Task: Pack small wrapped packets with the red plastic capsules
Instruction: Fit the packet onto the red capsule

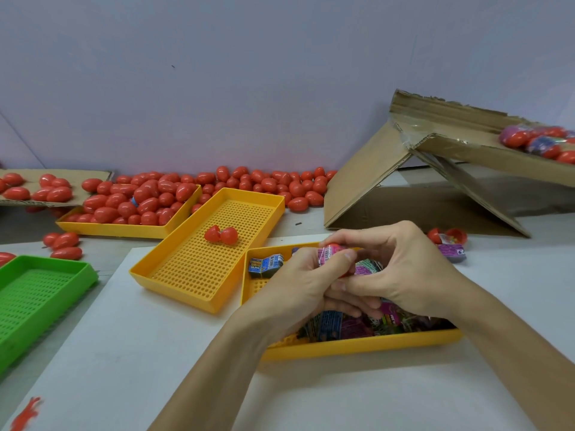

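Both hands work one capsule over the packet tray.
L hand (295,275) and R hand (401,269): fingers curled together on a pink wrapped packet (329,255) w/ a red plastic capsule (332,246), above the yellow perforated tray (357,345) of packets; open red capsule (221,235) lies in the adjacent yellow tray (174,292) on the white surface (124,353).

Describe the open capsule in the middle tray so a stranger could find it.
Three yellow trays sit on the table; take the middle tray, angled between the other two. On its perforated floor lies one red capsule, hinged open into two halves, alone there, unlike the closed capsules heaped behind.
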`<state>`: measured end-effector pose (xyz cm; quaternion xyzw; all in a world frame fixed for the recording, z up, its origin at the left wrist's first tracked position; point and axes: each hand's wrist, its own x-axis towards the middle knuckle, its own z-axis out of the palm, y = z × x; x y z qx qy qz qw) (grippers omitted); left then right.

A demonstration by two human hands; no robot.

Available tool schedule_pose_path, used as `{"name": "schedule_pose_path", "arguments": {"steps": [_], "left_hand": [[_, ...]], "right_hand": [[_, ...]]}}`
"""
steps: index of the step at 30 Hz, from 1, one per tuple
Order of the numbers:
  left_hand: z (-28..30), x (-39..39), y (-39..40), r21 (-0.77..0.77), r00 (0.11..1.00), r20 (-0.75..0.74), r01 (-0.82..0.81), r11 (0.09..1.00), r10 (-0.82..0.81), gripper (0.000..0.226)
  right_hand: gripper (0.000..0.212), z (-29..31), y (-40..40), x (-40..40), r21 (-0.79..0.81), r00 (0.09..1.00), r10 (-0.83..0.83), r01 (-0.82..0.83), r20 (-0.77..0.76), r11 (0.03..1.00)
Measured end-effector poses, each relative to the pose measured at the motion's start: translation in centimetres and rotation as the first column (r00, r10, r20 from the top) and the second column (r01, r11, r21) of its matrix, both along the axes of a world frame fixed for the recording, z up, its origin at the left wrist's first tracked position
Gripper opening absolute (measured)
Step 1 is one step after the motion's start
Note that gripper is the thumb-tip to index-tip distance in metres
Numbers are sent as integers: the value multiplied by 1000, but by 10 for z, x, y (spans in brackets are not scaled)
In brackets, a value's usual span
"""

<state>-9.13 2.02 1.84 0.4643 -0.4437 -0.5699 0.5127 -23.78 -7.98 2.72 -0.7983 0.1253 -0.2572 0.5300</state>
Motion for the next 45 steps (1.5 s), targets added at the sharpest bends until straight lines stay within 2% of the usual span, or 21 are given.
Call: {"name": "schedule_pose_path", "arguments": {"steps": [4, 7, 9, 12, 16, 20, 24, 26, 28, 30, 40, 42, 45], "left_hand": [[0, 1, 0, 29, 1000, 0, 15, 999, -15, 38], [0, -4, -3, 4, 993, -61, -100, 995, 100, 21], [-3, -5, -5, -24, 983, -74, -172, 985, 170, 27], [-6, -5, -5, -50, 980, 3, -196, 979, 197, 24], [-6, -3, -4, -12, 982, 149, -119, 993, 120, 29], [-7, 0, -3, 13, 978, 192, -79, 997, 75, 31], [-6, -3, -4, -4, 988, 114, -102, 995, 101, 29], [-5, -5, -5, -24, 990, 0, -143, 990, 143, 33], [-5, -6, -6, -38, 979, -121, -168, 985, 162, 40], [-6, -5, -6, -48, 971, -178, -172, 984, 161, 42], [-3, -3, -3, -69, 991, -67, -122, 990, 117, 50], [-1, -4, -4, -58, 983, -130, -138, 989, 130, 48], [2, -1, -4, -59, 959, -245, -161, 985, 142, 44]], "right_hand": [[41, 1, 1, 0, -49, 1000, 16, -16, 1, 999], [41, -1, 1, 3, -74, 999, -28, 30, 20, 997], [45, -3, 2, 5, -128, 996, -90, 93, 27, 987], [47, -4, 6, 6, -161, 993, -118, 120, 22, 980], [39, -1, 3, 3, -115, 1000, -27, 28, 12, 993], [33, -2, 0, 1, -88, 1000, 18, -17, 9, 996], [34, -4, 0, 4, -61, 999, 2, 1, 46, 998], [36, -6, 0, 7, -59, 995, -41, 46, 86, 997], [41, -8, 4, 10, 16, 987, -74, 73, 140, 997], [45, -10, 8, 12, 81, 980, -93, 79, 176, 994], [41, -2, 13, 10, 112, 974, -99, 78, 202, 991], [45, -2, 11, 11, 147, 972, -103, 72, 212, 986], [54, -5, 9, 13, 281, 960, -119, 44, 253, 959]]}}
